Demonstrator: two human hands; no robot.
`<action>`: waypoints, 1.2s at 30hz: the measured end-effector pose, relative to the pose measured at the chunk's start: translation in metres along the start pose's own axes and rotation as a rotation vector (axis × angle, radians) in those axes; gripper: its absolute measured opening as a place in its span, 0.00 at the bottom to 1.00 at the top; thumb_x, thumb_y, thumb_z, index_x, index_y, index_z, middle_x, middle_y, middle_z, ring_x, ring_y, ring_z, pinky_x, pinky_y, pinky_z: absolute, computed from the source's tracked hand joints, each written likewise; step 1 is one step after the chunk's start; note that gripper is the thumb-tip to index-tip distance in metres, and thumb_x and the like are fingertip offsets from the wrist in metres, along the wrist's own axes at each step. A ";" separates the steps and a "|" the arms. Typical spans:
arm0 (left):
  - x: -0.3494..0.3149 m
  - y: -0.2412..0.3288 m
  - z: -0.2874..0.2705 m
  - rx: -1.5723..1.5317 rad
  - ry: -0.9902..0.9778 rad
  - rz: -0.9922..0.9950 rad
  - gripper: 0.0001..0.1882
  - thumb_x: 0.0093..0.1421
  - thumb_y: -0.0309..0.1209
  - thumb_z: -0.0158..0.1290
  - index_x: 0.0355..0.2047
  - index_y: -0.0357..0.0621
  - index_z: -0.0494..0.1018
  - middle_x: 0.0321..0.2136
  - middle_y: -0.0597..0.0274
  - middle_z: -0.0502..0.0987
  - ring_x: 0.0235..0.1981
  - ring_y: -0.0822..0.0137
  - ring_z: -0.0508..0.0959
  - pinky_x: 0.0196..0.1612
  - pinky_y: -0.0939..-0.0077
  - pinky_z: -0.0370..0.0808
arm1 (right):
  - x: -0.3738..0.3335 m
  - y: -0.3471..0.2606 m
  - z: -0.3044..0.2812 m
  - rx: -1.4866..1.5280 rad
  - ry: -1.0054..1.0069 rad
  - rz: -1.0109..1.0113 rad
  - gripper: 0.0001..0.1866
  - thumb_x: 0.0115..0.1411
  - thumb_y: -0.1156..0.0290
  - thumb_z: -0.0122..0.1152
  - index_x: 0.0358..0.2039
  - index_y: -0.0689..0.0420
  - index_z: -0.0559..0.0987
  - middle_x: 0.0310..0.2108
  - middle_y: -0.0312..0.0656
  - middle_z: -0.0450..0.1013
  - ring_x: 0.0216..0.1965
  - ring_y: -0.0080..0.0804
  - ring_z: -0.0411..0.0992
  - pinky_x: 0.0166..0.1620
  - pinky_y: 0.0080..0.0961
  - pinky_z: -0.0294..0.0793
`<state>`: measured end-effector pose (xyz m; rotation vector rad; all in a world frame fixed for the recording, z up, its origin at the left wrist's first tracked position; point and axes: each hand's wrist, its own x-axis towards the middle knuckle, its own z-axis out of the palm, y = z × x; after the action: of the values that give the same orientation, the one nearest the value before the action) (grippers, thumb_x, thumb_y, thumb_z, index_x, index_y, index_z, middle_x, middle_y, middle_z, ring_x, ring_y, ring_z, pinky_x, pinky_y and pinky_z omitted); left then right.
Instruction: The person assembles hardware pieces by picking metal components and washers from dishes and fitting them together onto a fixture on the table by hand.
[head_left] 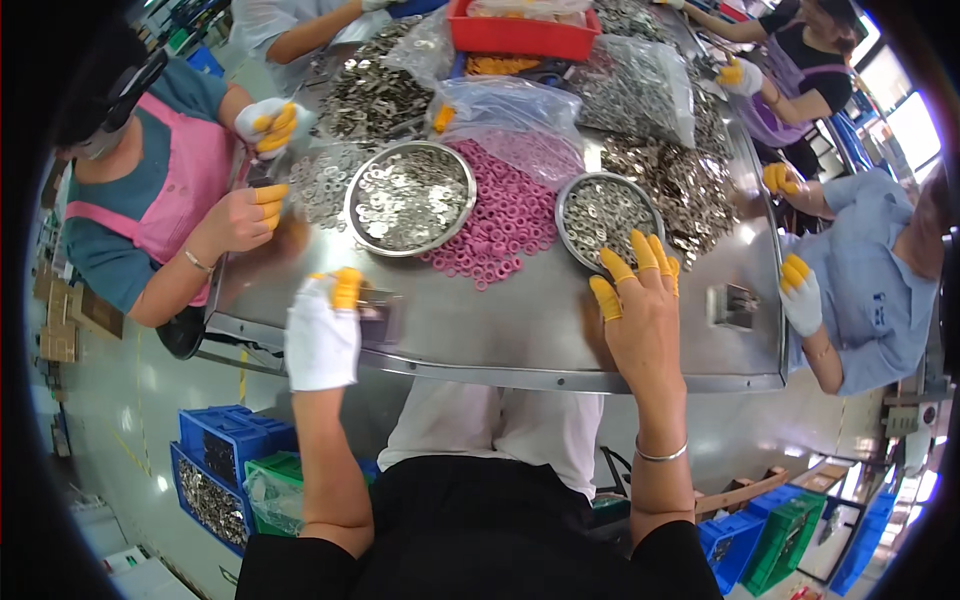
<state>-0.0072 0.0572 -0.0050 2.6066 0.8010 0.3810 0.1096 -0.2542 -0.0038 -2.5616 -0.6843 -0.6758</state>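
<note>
Head view (only one): operator's right hand (pixel 645 315), bare w/ yellow finger cots, is at the near rim of the right bowl (pixel 561 225); fingers spread, thumb apart from index, no part seen btwn them. Fingertips are over the small metal parts (pixel 603 212) in that bowl; contact can't be told. Left hand (pixel 325 330), white glove + yellow cots, is blurred just beside a dark block (pixel 381 318) near the table's near edge; can't tell if fingers are clamped on it or apart. Parts sit right of centre, w/ pink rings (pixel 500 225) heaped btwn their bowl and the left bowl (pixel 410 251) of pale washers. Loose metal pieces (pixel 690 190) lie right/far of the right bowl; second small block (pixel 733 306) on the right. Technique, judged: step looks like picking parts from the bowl. Best w/ thumb + index tips only, few pcs at a time, wrist low, bowl rim not pressed, else it may tip. Check each pc for doubles, as thin flat parts prob. cling. Keep left hand steady at the block, parts well clear of pink rings so kinds don't mix. Cots prob. help grip; reseat if loose.
</note>
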 end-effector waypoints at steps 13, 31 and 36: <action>0.076 0.056 0.038 -0.236 0.074 0.435 0.07 0.55 0.29 0.56 0.34 0.43 0.79 0.32 0.56 0.77 0.31 0.53 0.77 0.36 0.62 0.73 | 0.023 0.001 -0.012 0.381 -0.093 0.375 0.08 0.56 0.77 0.63 0.38 0.60 0.80 0.41 0.42 0.77 0.39 0.33 0.74 0.48 0.29 0.73; 0.098 0.079 0.056 -0.094 0.026 0.517 0.05 0.54 0.27 0.55 0.31 0.43 0.75 0.32 0.53 0.77 0.31 0.50 0.77 0.37 0.59 0.73 | 0.006 -0.053 0.019 0.701 -0.425 0.194 0.06 0.57 0.76 0.64 0.36 0.61 0.80 0.36 0.40 0.76 0.21 0.28 0.67 0.28 0.22 0.70; 0.096 0.082 0.043 -0.054 -0.070 0.492 0.05 0.54 0.27 0.55 0.32 0.43 0.74 0.32 0.53 0.77 0.32 0.50 0.77 0.38 0.58 0.73 | 0.008 -0.054 0.024 0.325 -0.239 0.077 0.07 0.56 0.75 0.64 0.36 0.58 0.79 0.34 0.42 0.75 0.23 0.36 0.70 0.30 0.28 0.72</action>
<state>0.1241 0.0389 0.0064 2.7261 0.1136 0.4333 0.0946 -0.1964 -0.0055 -2.3679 -0.7012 -0.2122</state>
